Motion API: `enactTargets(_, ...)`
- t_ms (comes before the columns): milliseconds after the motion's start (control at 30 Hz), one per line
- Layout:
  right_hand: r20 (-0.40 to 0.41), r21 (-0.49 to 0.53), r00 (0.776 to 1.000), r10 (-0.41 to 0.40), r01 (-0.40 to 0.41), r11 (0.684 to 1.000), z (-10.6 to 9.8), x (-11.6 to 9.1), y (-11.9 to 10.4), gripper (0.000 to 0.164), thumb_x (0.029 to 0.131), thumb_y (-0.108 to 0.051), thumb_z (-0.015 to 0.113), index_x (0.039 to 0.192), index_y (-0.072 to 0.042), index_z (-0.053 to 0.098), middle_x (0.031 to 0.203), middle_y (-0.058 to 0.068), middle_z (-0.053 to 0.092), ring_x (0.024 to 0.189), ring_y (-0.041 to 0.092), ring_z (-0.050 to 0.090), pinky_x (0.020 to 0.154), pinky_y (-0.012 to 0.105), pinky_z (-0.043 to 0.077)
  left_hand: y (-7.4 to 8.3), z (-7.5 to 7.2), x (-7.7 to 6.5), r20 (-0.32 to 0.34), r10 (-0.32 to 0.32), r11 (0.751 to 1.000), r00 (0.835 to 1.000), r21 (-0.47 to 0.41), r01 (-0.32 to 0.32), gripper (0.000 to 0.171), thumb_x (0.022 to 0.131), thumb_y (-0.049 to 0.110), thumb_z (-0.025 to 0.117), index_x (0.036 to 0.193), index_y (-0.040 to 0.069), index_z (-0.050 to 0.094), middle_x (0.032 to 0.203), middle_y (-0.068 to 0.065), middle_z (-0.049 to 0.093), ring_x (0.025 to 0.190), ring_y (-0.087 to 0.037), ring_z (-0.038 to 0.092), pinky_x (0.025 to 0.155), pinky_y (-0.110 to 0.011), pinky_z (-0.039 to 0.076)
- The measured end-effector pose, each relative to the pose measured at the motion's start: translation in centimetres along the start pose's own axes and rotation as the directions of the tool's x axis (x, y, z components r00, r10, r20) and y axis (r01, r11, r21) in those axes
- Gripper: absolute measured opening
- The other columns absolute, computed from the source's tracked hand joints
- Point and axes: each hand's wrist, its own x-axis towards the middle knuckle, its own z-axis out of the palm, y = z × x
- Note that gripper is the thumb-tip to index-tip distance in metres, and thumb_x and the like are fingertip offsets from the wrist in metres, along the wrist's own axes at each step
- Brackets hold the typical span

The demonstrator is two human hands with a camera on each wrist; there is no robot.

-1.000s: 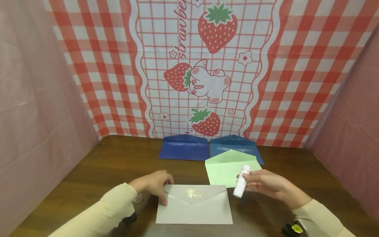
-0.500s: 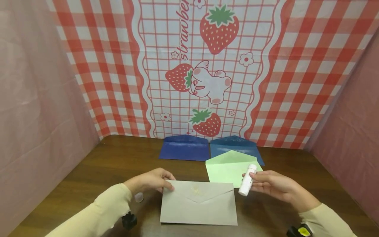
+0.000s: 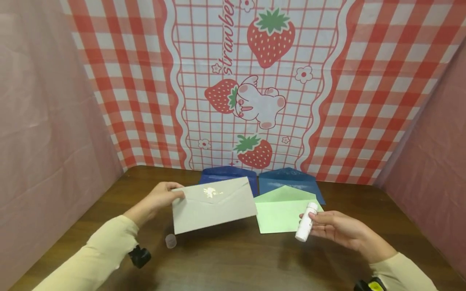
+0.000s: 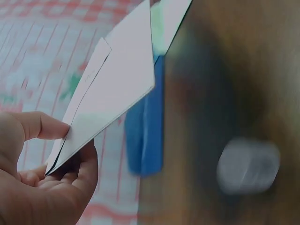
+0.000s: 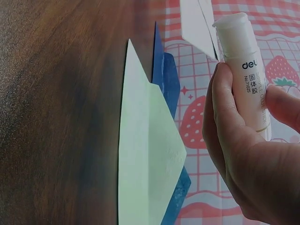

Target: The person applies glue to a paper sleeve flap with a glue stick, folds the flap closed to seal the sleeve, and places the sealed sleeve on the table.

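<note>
Our left hand (image 3: 159,199) pinched the white envelope (image 3: 214,211), partly hiding the blue envelope (image 3: 229,172); our right hand (image 3: 338,229) gripped the glue stick (image 3: 306,223); the green envelope (image 3: 274,218) overlapped the teal envelope (image 3: 287,176).

Left hand (image 3: 159,199) at eight o'clock, pinching, left forearm (image 3: 100,244) aimed at two — and here's the right hand (image 3: 339,230), four o'clock, gripping — right forearm (image 3: 400,268) towards ten!

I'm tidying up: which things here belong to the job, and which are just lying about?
For the job, likely: grey envelope in left hand; glue stick in right hand; green envelope; navy envelope; teal envelope; cap.
Just around: strawberry cloth; pink curtains.
</note>
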Motion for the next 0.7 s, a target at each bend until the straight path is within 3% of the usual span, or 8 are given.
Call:
enactTargets(200, 0.001, 0.005, 1.000, -0.005, 0.005, 1.000, 0.0, -0.1, 0.0, 0.030, 0.103, -0.013, 0.038, 0.112, -0.014, 0.067, 0.115, -0.004, 0.070, 0.108, 0.007, 0.065, 0.096, 0.026, 0.053, -1.9, -5.3, 0.8, -0.081, -0.035, 0.999, 0.996, -0.004, 0.035, 0.040, 0.089, 0.015, 0.052, 0.120, -0.011, 0.055, 0.101, -0.008, 0.061, 0.078, -0.007, 0.053, 0.068, -0.022, 0.050)
enactTargets(367, 0.005, 0.010, 1.000, -0.011, 0.011, 1.000, -0.1, -0.1, 0.1, 0.030, 0.103, -0.014, 0.038, 0.112, -0.015, 0.067, 0.115, -0.004, 0.070, 0.108, 0.007, 0.065, 0.096, 0.026, 0.053, -4.5, -8.6, 1.3, -0.121, -0.091, 0.996, 0.988, -0.007, 0.091, 0.045, 0.089, 0.015, 0.052, 0.121, -0.016, 0.052, 0.102, -0.009, 0.057, 0.076, -0.005, 0.052, 0.065, -0.020, 0.051)
enactTargets(533, 0.006, 0.007, 1.000, -0.011, 0.011, 1.000, -0.1, -0.1, 0.1, 0.029, 0.103, -0.014, 0.039, 0.112, -0.014, 0.066, 0.115, -0.004, 0.070, 0.108, 0.007, 0.065, 0.096, 0.026, 0.053, -7.2, -10.5, 1.2, -0.123, -0.166, 0.986, 0.978, -0.034, 0.163, 0.049, 0.087, 0.013, 0.052, 0.122, -0.021, 0.049, 0.107, -0.017, 0.053, 0.079, -0.006, 0.050, 0.065, -0.018, 0.051)
enactTargets(700, 0.007, 0.006, 1.000, -0.006, 0.005, 1.000, -0.2, -0.2, 0.0, 0.028, 0.103, -0.015, 0.039, 0.112, -0.014, 0.065, 0.116, -0.004, 0.070, 0.108, 0.007, 0.064, 0.096, 0.026, 0.052, -9.3, -11.0, 0.9, -0.146, -0.247, 0.969, 0.958, -0.046, 0.243, 0.053, 0.084, 0.013, 0.054, 0.123, -0.022, 0.048, 0.110, -0.024, 0.050, 0.075, -0.007, 0.051, 0.063, -0.018, 0.050)
